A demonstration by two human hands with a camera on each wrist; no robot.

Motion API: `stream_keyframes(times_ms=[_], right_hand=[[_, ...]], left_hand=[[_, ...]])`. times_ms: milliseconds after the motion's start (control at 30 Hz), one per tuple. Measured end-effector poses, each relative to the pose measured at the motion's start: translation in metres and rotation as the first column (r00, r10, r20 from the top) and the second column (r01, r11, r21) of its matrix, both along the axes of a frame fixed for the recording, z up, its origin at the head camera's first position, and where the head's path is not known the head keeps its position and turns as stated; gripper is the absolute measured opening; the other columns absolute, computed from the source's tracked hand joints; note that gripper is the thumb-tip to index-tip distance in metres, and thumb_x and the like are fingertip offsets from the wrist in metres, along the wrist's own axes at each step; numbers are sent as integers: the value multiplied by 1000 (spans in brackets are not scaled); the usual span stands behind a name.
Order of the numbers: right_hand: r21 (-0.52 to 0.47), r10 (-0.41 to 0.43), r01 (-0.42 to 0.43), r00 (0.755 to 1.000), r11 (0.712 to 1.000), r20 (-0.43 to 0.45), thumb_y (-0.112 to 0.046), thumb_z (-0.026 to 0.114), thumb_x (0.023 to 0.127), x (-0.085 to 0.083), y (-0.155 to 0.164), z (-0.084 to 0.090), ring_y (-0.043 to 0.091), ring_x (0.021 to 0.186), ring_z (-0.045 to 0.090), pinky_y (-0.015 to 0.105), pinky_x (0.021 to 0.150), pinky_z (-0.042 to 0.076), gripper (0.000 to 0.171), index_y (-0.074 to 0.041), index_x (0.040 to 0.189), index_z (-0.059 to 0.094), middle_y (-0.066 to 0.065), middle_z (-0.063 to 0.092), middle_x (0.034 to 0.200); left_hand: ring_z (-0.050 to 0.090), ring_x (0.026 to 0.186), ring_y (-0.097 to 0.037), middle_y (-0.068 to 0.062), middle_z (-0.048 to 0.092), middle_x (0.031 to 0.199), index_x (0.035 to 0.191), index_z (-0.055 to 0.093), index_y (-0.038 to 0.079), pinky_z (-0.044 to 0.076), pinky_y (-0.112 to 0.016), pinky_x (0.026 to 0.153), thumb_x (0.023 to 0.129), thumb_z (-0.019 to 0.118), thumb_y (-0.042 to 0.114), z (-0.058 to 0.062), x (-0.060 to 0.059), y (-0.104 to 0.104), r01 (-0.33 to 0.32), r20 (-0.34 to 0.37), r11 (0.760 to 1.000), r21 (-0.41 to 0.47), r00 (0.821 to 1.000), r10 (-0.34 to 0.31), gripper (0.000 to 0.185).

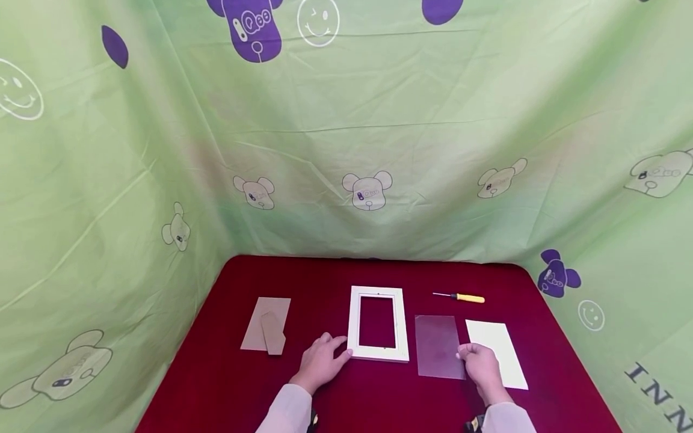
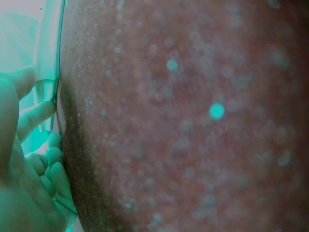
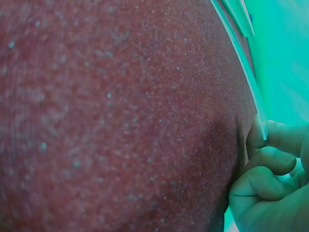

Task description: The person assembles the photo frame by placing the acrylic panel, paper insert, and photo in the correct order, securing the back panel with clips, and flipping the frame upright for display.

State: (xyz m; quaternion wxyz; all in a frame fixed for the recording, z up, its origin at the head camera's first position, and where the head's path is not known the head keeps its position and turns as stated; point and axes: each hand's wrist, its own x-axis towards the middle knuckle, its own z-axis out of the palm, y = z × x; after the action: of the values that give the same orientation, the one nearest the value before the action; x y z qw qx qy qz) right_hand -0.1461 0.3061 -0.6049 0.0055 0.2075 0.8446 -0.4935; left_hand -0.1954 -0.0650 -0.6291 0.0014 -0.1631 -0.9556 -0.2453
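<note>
Frame (image 1: 378,323), white and empty, lies flat in the middle of the red surface (image 1: 335,276). My left hand (image 1: 320,362) rests at its near left corner, fingers mostly straight and touching the edge, not closing around it. My right hand (image 1: 480,362) curls its grip on the near right corner of the clear sheet (image 1: 438,346), which lies just right of the frame; the right wrist view shows fingers pinching a thin edge. I judge the step is lifting the sheet while the frame is steadied. The next move needs a careful peel from the cloth, then a short carry to the left. A white paper (image 1: 495,352) lies beside the sheet, a screwdriver (image 1: 460,296) farther back, brown backing boards (image 1: 267,325) well apart on the left. Open room is near me.
</note>
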Motion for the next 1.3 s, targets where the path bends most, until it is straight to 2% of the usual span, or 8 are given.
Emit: stream_keyframes(times_ms=[300, 733, 1033, 1300], right_hand=[[-2, -31, 31, 999, 1000, -25, -9, 48, 99, -1, -3, 2, 37, 103, 55, 49, 84, 42, 26, 11, 106, 63, 25, 63, 109], [-21, -63, 62, 996, 998, -62, -9, 48, 98, -6, -7, 2, 38, 108, 52, 44, 83, 42, 26, 10, 101, 65, 26, 62, 114], [-30, -109, 107, 990, 994, -95, -11, 49, 98, -15, -9, 1, 35, 102, 56, 39, 79, 42, 27, 10, 105, 65, 16, 69, 98], [-19, -192, 191, 970, 981, -147, -17, 54, 99, -19, -22, 0, 33, 94, 56, 40, 76, 39, 27, 7, 103, 66, 11, 69, 85]], left_hand=[[47, 78, -12, 5, 49, 93, 126, 67, 20, 43, -34, 61, 92, 59, 51, 2, 1, 0, -2, 9, 1000, 4, 1000, 2, 47], [47, 79, -12, 5, 49, 94, 126, 67, 21, 42, -33, 61, 92, 57, 53, 1, 0, 0, -5, 21, 1000, -4, 1000, 5, 48], [45, 77, -12, 5, 48, 92, 126, 67, 19, 41, -31, 59, 93, 57, 53, 1, -2, 0, 3, 13, 1000, -4, 1000, -3, 49], [44, 75, -10, 6, 48, 92, 126, 67, 20, 41, -30, 59, 92, 56, 54, -2, 0, -1, 7, 5, 1000, -6, 1000, -7, 49]])
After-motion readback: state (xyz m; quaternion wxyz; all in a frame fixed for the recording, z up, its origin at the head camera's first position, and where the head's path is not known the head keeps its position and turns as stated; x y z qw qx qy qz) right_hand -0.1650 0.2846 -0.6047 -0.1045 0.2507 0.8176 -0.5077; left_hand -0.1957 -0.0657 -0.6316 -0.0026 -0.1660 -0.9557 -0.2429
